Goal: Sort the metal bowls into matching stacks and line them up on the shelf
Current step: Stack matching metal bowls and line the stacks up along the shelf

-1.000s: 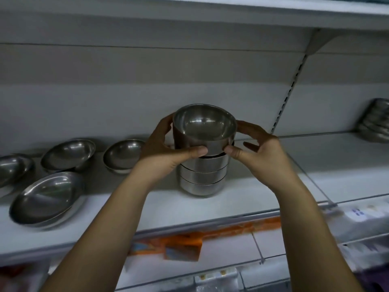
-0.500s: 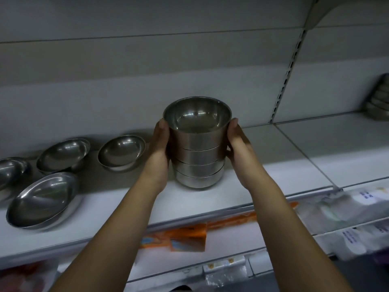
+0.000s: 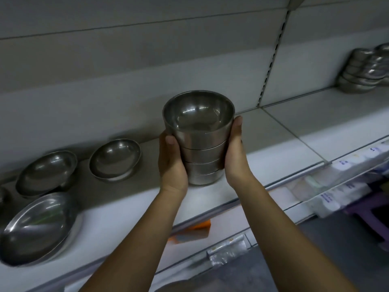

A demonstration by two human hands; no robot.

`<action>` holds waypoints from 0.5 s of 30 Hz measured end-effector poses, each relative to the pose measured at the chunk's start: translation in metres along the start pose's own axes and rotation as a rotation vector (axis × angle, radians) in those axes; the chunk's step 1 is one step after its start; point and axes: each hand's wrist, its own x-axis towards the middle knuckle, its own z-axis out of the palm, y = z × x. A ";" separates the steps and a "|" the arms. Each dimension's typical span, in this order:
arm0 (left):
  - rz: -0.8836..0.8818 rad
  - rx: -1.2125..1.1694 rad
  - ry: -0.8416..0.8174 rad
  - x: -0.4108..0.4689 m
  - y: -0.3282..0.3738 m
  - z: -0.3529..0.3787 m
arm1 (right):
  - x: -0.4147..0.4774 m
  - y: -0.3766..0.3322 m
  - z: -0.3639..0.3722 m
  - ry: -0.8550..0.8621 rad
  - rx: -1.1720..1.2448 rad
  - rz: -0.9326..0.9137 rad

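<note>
A stack of several straight-sided metal bowls (image 3: 201, 148) stands at the middle of the white shelf (image 3: 273, 148). My left hand (image 3: 171, 165) grips the stack's left side, thumb on the front. My right hand (image 3: 234, 157) grips its right side. Whether the stack's base touches the shelf or is slightly raised, I cannot tell. To the left lie single shallow bowls: a round one (image 3: 115, 158), another (image 3: 46, 172) further left, and a large oval one (image 3: 37, 228) near the front edge.
Another stack of shallow metal bowls (image 3: 366, 70) stands at the far right on the neighbouring shelf section. A slotted upright (image 3: 271, 60) divides the back wall. Price labels run along the shelf's front rail (image 3: 347, 163). Packaged goods lie on the lower shelf.
One second ago both hands were setting the top bowl onto the stack. They have since slid down to clasp the whole stack's sides. The view has shifted, showing more of the right.
</note>
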 end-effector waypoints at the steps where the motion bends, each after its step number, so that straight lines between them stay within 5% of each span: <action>1: 0.019 0.004 0.013 -0.001 0.000 0.002 | -0.001 0.000 0.002 0.026 0.007 0.003; 15: -0.005 -0.028 -0.002 -0.025 0.019 0.034 | -0.031 -0.017 -0.018 0.219 0.024 -0.036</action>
